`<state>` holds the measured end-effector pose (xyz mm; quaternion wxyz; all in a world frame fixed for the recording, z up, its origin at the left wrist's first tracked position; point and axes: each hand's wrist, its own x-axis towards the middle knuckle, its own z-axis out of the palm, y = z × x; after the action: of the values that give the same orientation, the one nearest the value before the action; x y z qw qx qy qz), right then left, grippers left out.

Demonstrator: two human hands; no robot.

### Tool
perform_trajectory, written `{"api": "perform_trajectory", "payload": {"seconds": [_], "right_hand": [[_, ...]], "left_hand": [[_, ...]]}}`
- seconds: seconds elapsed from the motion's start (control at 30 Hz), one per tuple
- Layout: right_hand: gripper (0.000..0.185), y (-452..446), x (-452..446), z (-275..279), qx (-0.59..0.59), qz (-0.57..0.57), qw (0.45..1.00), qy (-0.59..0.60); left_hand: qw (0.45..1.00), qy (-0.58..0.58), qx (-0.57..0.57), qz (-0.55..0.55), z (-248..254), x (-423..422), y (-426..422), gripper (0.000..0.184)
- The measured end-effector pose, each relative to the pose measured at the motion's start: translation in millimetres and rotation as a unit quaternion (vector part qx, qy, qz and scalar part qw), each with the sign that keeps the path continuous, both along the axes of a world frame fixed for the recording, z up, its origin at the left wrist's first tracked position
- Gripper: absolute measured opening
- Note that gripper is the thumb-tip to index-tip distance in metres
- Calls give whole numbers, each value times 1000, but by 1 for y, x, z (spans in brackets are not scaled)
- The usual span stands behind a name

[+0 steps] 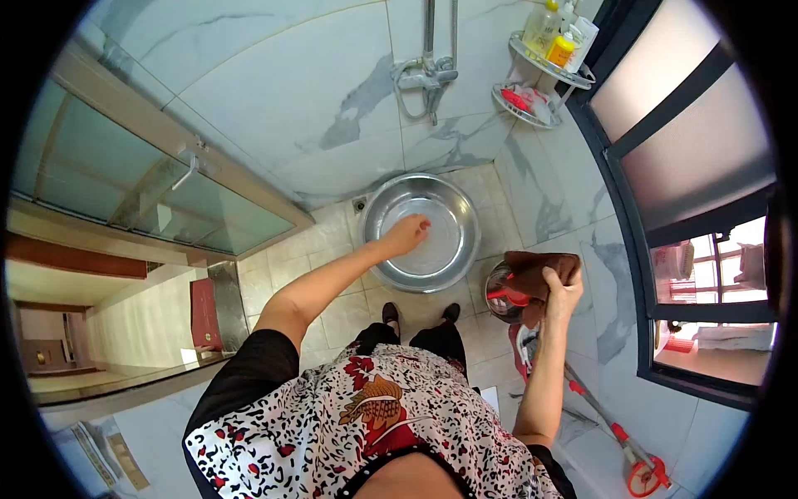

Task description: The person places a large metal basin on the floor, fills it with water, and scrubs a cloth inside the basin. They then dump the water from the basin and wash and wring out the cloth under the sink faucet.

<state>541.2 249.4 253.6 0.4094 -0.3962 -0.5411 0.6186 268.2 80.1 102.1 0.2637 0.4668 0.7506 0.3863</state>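
A large round metal basin point(453, 258) stands on the tiled floor before my feet. Over its left part is my left hand point(406, 234), fingers curled together; whether anything small is between them is hidden. On the right, my right hand point(562, 291) grips a brown cloth point(532, 270), thumb on top. The cloth hangs over a clear round container point(499, 306) with something red inside, and partly hides it.
A wall mixer tap point(426, 79) is above the basin. The corner rack point(553, 66) holds bottles. A red and grey mop point(619, 432) leans at the lower right. A glass door point(158, 158) is at left, a dark-framed window point(623, 191) at right.
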Motion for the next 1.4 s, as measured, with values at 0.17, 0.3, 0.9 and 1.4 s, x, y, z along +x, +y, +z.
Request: {"api": "perform_trajectory", "payload": {"seconds": [0.17, 0.3, 0.9, 1.4], "right_hand": [[27, -30, -30, -37, -33, 33, 998, -40], [22, -37, -47, -71, -102, 32, 994, -23], [26, -90, -72, -128, -224, -95, 970, -20], [28, -215, -250, -120, -284, -270, 919, 40]], "left_hand": [[995, 88, 46, 30, -15, -69, 28, 30], [989, 141, 42, 35, -6, -109, 65, 39], [913, -325, 83, 232, -30, -268, 197, 37], [874, -474, -76, 70, 71, -331, 266, 40]]}}
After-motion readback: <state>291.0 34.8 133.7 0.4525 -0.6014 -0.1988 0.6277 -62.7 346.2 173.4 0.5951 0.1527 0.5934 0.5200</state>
